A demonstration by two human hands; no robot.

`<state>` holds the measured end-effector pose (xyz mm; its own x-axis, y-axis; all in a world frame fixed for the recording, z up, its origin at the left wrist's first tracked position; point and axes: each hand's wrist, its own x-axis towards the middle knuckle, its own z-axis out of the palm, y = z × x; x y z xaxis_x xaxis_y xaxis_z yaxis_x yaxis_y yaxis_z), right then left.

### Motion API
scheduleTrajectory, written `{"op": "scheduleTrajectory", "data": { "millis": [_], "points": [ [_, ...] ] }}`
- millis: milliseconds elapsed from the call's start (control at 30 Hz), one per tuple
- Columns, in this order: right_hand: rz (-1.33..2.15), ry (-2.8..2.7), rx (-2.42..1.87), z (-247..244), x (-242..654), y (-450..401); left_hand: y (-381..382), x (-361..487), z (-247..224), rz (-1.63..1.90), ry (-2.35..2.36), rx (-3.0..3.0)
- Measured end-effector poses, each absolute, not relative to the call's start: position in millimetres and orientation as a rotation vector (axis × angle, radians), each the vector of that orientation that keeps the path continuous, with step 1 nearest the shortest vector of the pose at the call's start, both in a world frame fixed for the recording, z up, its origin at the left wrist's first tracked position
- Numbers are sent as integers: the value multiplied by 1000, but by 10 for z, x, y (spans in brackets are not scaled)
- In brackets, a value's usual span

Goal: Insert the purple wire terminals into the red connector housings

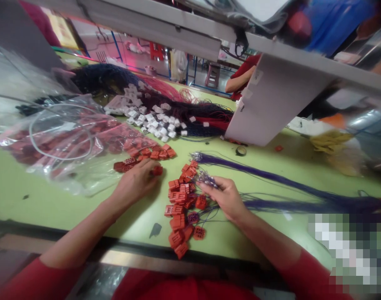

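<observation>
Hands apart: my left hand [140, 179] pinches one red connector housing [158, 170] at the fingertips, my right hand [226, 195] closes on a bunch of crimped wire ends [206, 178], terminals poking out past thumb and finger. The held housing sits just left of the housing row [178, 198]; can't tell which way its cavities face. Best grip, I'd say: housing by its sides, cavity face clear, turned toward the terminals. Keep the crimped tips level and fanned so one wire singles out easily; light squeeze, terminals could bend or snag. Keep them clear of the second purple wire bundle [255, 168] lying just beyond, tangles look likely there.
</observation>
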<state>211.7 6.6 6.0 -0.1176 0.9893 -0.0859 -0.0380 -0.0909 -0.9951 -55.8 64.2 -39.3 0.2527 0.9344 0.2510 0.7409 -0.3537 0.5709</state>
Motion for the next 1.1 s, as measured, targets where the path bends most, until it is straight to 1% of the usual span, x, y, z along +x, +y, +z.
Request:
{"op": "scheduleTrajectory", "data": {
  "millis": [133, 233, 333, 467, 667, 833, 1100],
  "points": [
    [1396, -1220, -1194, 24, 2128, 80, 682, -576, -432, 822, 1489, 2210],
    [1379, -1231, -1174, 1, 2132, 83, 563, -505, -332, 957, 1413, 1993],
    [1347, -1291, -1176, 22, 2128, 66, 365, -353, -177, 1078, 1217, 1746],
    [1304, -1358, -1168, 83, 2121, 32, 177, -152, -69, 1062, 1012, 1574],
    [1276, -1433, -1123, 121, 2136, 9, 126, -98, -115, 1030, 938, 1463],
    [1218, -1506, -1162, 97, 2150, -11, 119, -109, -113, 1031, 966, 1511],
    [1137, -1599, -1173, 86, 2143, -72, 89, -71, 2, 1142, 972, 1962]
  ]
}}
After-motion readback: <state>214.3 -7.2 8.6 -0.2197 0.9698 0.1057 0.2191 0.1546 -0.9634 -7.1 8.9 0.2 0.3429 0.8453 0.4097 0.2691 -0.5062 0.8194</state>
